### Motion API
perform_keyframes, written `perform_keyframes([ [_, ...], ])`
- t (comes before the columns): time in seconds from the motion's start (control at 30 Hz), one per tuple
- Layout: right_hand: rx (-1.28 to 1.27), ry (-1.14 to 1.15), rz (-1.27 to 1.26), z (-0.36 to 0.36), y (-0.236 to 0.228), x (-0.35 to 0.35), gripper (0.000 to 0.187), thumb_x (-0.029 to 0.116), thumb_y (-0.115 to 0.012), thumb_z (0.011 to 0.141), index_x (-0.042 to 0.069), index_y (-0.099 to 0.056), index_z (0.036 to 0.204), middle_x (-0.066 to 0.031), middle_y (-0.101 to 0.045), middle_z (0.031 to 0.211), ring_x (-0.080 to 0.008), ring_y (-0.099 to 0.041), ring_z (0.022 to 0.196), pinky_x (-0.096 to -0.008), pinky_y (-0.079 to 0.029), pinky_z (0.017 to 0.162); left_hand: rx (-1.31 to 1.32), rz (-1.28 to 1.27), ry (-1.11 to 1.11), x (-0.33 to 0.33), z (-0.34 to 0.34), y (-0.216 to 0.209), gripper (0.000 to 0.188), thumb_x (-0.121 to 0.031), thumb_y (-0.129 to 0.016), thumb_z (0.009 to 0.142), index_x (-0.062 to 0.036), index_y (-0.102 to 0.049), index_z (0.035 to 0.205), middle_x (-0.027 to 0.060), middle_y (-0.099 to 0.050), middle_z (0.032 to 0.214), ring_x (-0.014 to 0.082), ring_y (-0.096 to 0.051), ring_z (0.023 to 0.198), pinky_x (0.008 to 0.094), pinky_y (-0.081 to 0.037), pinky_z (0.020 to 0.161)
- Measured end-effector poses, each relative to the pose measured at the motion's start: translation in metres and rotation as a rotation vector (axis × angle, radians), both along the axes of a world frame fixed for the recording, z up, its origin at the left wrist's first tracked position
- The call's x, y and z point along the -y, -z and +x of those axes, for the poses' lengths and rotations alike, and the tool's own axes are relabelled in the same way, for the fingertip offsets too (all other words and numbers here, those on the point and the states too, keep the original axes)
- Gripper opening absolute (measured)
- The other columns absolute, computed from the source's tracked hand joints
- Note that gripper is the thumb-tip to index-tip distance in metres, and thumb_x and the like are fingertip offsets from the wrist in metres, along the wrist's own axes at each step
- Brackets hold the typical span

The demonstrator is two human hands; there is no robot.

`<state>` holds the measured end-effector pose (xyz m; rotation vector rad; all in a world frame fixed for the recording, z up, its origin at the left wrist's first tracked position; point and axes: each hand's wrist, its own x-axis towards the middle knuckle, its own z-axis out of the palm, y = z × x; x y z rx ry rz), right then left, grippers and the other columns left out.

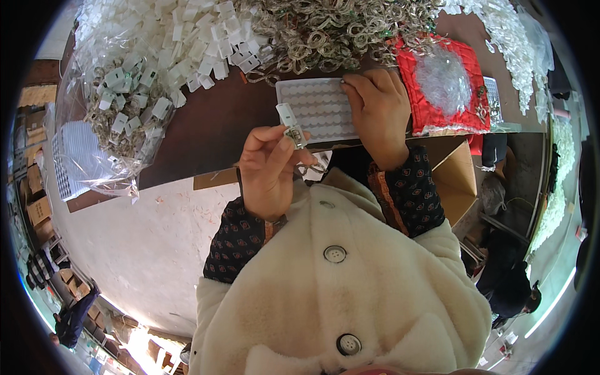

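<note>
My left hand is closed in a pinch around a small white plastic housing with a circuit board at its lower end. Thin clear wire hangs in loops below those fingers. My right hand rests over the upper right part of a pale sheet patterned with rows of round shapes. Its thumb and index finger come together at the sheet's far edge; whatever lies between them is too small to make out.
Across the far side of the brown table spread heaps of white housings and coiled wires. A clear bag of wired pieces stands left. Right lies a red cloth under clear strands; below is a cardboard box.
</note>
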<state>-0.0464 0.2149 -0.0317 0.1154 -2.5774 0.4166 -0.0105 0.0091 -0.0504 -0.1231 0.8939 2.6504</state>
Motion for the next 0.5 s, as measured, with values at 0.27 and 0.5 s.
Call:
perform_keyframes([
  [0.27, 0.008, -0.346, -0.497, 0.034, -0.029, 0.043, 0.017, -0.005, -0.073, 0.079, 0.005, -0.071, 0.093, -0.0099, -0.071, 0.085, -0.0252, -0.068, 0.073, -0.0322, -0.054, 0.064, -0.010, 0.084, 0.022, -0.001, 0.004, -0.005, 0.016, -0.001, -0.055, 0.099, -0.0039, -0.058, 0.115, 0.0160, -0.068, 0.108, 0.0249, -0.070, 0.084, 0.0381, -0.060, 0.076],
  [0.5, 0.059, -0.436, -0.530, 0.042, -0.035, 0.047, 0.017, -0.008, -0.071, 0.079, 0.003, -0.070, 0.091, -0.0095, -0.071, 0.083, -0.0237, -0.067, 0.068, -0.0302, -0.053, 0.060, -0.021, 0.090, 0.085, 0.007, 0.011, -0.007, 0.015, -0.003, -0.056, 0.099, -0.0041, -0.059, 0.114, 0.0126, -0.069, 0.101, 0.0239, -0.071, 0.080, 0.0384, -0.060, 0.073],
])
